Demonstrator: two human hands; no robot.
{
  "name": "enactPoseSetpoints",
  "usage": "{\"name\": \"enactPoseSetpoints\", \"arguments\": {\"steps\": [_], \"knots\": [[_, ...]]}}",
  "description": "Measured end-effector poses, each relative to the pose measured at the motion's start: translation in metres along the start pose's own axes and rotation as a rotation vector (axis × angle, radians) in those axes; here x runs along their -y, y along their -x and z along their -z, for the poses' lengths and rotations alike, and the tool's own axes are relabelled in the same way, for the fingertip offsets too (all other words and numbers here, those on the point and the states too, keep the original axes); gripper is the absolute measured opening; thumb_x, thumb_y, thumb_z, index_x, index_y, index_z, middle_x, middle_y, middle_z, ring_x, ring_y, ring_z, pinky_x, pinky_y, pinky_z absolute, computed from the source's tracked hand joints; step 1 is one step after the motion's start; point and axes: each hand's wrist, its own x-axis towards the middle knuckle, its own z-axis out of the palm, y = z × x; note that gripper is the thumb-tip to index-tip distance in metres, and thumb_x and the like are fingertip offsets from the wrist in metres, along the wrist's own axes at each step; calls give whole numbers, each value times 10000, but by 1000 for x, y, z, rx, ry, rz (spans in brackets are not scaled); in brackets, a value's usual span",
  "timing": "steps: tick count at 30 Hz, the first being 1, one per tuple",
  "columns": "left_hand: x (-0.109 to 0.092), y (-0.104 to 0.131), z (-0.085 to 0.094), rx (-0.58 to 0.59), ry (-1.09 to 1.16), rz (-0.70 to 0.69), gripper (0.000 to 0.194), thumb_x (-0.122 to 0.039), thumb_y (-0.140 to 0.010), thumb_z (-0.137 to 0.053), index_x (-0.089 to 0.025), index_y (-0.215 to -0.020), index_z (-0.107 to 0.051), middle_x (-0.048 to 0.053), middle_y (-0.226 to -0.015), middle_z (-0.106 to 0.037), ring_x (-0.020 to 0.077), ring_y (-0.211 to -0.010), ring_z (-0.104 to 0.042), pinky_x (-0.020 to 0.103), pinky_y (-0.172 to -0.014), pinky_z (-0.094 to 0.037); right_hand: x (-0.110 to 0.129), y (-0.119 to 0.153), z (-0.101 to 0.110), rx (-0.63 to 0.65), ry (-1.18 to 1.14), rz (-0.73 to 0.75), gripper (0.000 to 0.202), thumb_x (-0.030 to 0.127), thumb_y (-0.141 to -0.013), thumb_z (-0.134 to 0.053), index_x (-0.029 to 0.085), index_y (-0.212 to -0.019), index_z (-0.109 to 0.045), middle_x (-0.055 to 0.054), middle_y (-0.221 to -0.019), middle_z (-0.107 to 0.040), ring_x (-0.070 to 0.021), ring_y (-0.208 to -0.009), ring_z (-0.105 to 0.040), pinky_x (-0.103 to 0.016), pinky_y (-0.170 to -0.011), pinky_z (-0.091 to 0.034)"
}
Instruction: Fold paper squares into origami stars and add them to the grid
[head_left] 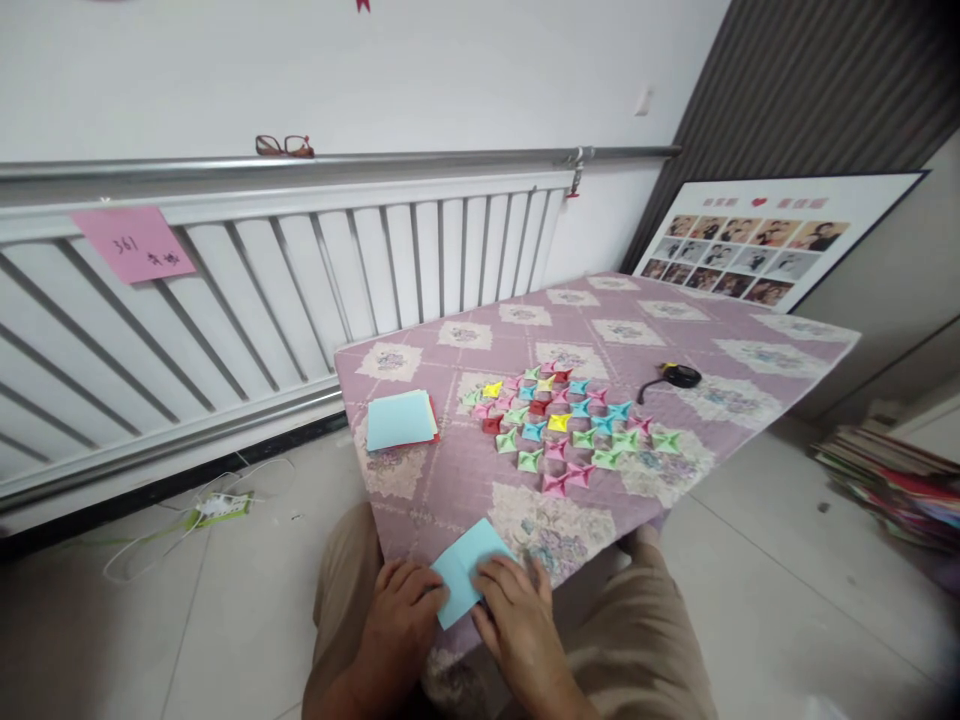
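Observation:
A light blue sheet of paper [466, 560] with a crease across it lies at the near corner of the table. My left hand [405, 610] has its curled fingers on the sheet's left edge. On the sheet's right part, the fingers of my right hand [517, 605] are bent over the top, with the thumb at the lower edge. Beyond them sit several small folded paper pieces [559, 423] in pink, green, blue, yellow and red, grouped in rows. A stack of coloured paper [399, 420], light blue on top, is at the table's left side.
A patterned purple cloth [442, 500] covers the table. A black object with a strap [681, 376] lies to the right. Behind the table stand a white radiator [450, 250] and a photo board [750, 240]. A power strip [221, 507] with cables is on the floor.

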Motion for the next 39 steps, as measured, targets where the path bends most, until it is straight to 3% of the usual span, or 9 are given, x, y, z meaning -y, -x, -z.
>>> {"name": "enactPoseSetpoints", "arguments": {"steps": [3, 7, 15, 19, 21, 30, 32, 37, 39], "knots": [[0, -1, 4, 8, -11, 1, 317, -50, -815, -415, -234, -921, -651, 26, -917, -656, 183, -896, -563, 372, -890, -394, 4, -3, 3, 27, -22, 34, 293, 198, -790, -610, 298, -1065, -583, 12, -1071, -651, -201, -1061, -567, -475, -1097, -161], [1, 0, -1, 8, -108, -77, 360, -82, -836, -439, -257, -1098, -613, 25, -1099, -641, 204, -1066, -521, 380, -956, -348, 6, -1, 1, 46, -20, 14, 330, 207, -804, -603, 301, -1119, -568, -2, -1113, -639, -213, -1097, -547, -485, -1091, -170], [10, 11, -23, 77, -88, -104, 233, -197, -883, -515, -299, -1058, -630, -12, -1059, -657, 180, -1084, -505, 387, -1072, -215, -1, -2, 1, 74, -75, -60, 263, 293, -845, -581, 305, -1108, -580, -17, -1124, -639, -222, -1096, -551, -480, -1027, -270], [13, 9, -17, 118, -74, -128, 248, -189, -865, -542, -288, -1082, -612, -22, -1099, -645, 175, -1104, -488, 369, -1081, -190, -13, -12, 2, -58, 24, -256, 329, 358, -873, -520, 254, -1182, -567, -82, -1176, -620, -272, -1125, -530, -492, -953, -335], [12, 7, -12, 150, -91, -154, 268, -167, -863, -538, -281, -1098, -599, -28, -1118, -640, 173, -1118, -480, 366, -1080, -190, -17, -17, 2, -61, 60, -315, 346, 379, -861, -524, 249, -1177, -579, -95, -1194, -610, -294, -1131, -522, -522, -938, -331], [16, 3, 1, 277, -131, -202, 255, -180, -880, -529, -279, -1108, -586, -30, -1150, -638, 171, -1129, -487, 356, -1051, -240, -15, -24, -1, -9, 72, -318, 355, 364, -852, -520, 283, -1193, -578, -79, -1218, -607, -282, -1154, -506, -535, -979, -265], [15, 2, 4, 331, -112, -177, 260, -242, -880, -548, -284, -1135, -575, -24, -1172, -625, 184, -1141, -481, 376, -1054, -243, -13, -24, -2, 12, 67, -332, 316, 368, -848, -528, 286, -1141, -610, -74, -1219, -607, -287, -1161, -500, -544, -984, -253], [5, -3, 13, 483, -17, -73, 565, -505, -782, -644, -349, -1292, -461, 11, -1274, -542, 275, -1207, -416, 506, -1052, -236, -13, -25, -1, 3, 57, -398, 377, 399, -836, -539, 275, -1188, -591, -84, -1234, -595, -301, -1174, -485, -550, -978, -264], [0, -6, 12, 507, 1, -24, 579, -529, -756, -664, -359, -1277, -476, 29, -1259, -538, 295, -1204, -413, 539, -1045, -229, -13, -25, 0, 6, 57, -410, 365, 394, -829, -547, 274, -1169, -602, -85, -1239, -593, -304, -1181, -479, -550, -975, -266]]}}
